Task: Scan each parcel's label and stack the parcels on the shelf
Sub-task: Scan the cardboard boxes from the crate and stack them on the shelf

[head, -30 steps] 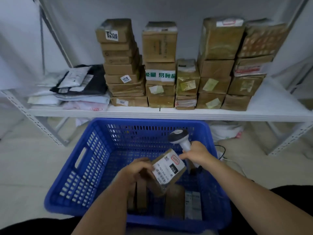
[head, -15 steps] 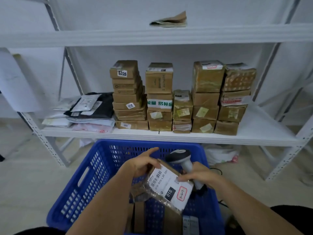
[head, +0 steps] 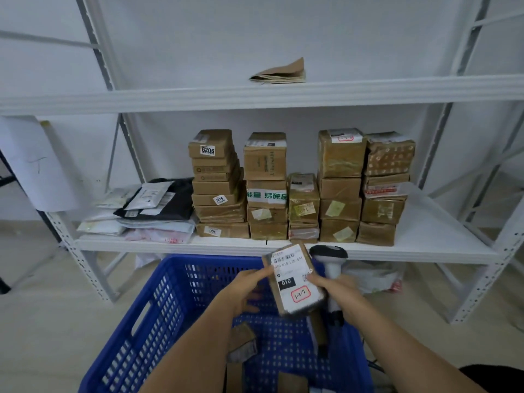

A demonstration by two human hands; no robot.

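Observation:
A small brown parcel (head: 293, 279) with a white label marked 010 hangs above the blue basket (head: 158, 313), label facing up. My left hand (head: 246, 292) holds its left edge. My right hand (head: 333, 287) grips the handle of a white and black barcode scanner (head: 330, 260) while its fingers touch the parcel's right edge. Several stacks of brown parcels (head: 300, 191) stand on the white shelf (head: 436, 236) just beyond. More parcels (head: 241, 346) lie in the basket's bottom.
Flat mailer bags (head: 147, 211) are piled at the shelf's left end. A folded brown paper bag (head: 280, 73) lies on the upper shelf. Bare shelf surface shows right of the stacks. A white bag (head: 374, 276) sits on the floor under the shelf.
The parcel has risen out of the basket toward the shelf and turned label up. Both hands rose with it, and the view tilted upward, revealing the upper shelf.

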